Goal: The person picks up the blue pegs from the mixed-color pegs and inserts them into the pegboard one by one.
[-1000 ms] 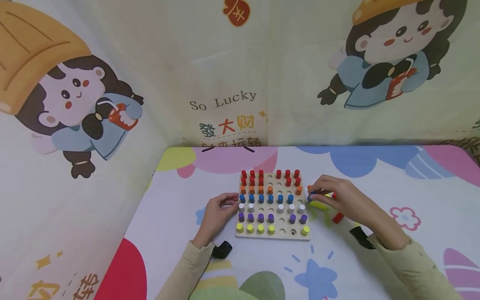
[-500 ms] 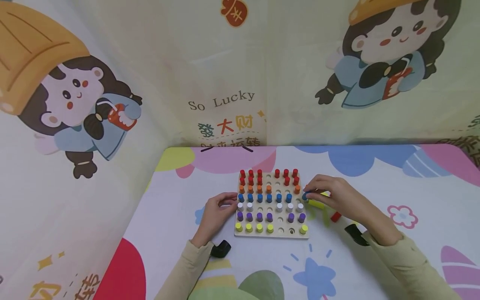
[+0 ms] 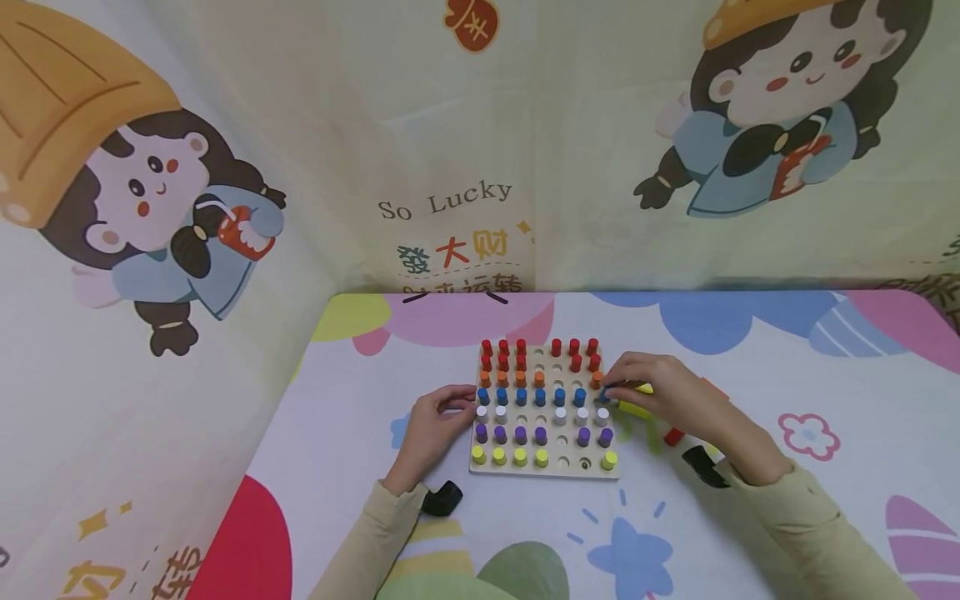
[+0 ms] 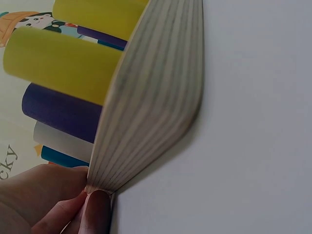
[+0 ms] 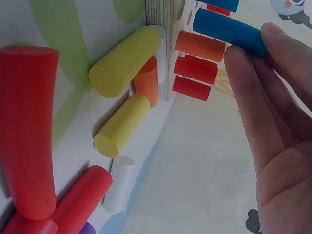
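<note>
A wooden pegboard (image 3: 543,474) lies on the table, with rows of red, orange, blue, white, purple and yellow pegs and some bare holes. My left hand (image 3: 431,427) holds its left edge; in the left wrist view the fingertips (image 4: 96,207) grip the layered wood at the side. Between thumb and fingertips, my right hand (image 3: 671,396) pinches a blue peg (image 5: 226,30) at the right end of the blue row. This peg stands upright over the board, beside an orange peg (image 5: 201,45). Its lower end is at the board's face in the right wrist view.
Right of the board lie loose pegs: two yellow pegs, one nearer the board (image 5: 124,62), an orange peg (image 5: 148,82), a white peg (image 5: 118,184) and several red pegs (image 5: 29,131). A patterned cloth wall (image 3: 600,242) stands behind the table.
My right hand has moved left with the blue peg, from the loose pegs beside the board to the right end of the blue row. The left hand stays at the board's edge.
</note>
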`<action>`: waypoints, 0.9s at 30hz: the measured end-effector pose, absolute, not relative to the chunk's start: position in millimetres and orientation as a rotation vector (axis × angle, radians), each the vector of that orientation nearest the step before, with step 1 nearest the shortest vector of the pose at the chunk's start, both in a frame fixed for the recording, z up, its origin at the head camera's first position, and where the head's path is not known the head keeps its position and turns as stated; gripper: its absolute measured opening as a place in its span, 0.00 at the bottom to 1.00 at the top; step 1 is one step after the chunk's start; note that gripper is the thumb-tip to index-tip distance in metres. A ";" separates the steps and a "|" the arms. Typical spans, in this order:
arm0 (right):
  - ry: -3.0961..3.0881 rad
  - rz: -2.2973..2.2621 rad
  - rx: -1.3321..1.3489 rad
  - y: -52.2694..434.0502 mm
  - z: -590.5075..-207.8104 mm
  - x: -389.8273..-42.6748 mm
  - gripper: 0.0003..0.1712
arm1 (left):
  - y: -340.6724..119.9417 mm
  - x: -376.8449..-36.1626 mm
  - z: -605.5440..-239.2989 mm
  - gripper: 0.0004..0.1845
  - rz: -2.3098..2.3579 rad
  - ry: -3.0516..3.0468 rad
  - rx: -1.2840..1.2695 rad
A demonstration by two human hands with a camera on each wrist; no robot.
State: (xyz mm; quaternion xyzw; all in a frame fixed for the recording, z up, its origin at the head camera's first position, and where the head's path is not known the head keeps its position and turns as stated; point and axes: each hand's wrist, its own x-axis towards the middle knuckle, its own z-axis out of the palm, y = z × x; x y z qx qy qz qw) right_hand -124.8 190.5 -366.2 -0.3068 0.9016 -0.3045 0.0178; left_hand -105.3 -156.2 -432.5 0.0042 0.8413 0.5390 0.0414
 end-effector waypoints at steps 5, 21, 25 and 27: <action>2.810 -0.977 -1.022 189.4 -369.6 -125.8 0.12 | -157.6 -104.6 -434.4 0.17 1.670 2.560 0.027; 2.790 -0.939 -1.014 182.8 -370.7 -128.4 0.13 | -158.9 -104.5 -435.7 0.16 1.666 2.548 0.028; 2.790 -0.950 -1.024 181.8 -371.5 -129.5 0.13 | -159.1 -104.6 -434.9 0.16 1.670 2.542 0.024; 2.791 -0.946 -1.024 181.8 -372.0 -129.9 0.13 | -159.0 -104.6 -434.5 0.17 1.678 2.538 0.029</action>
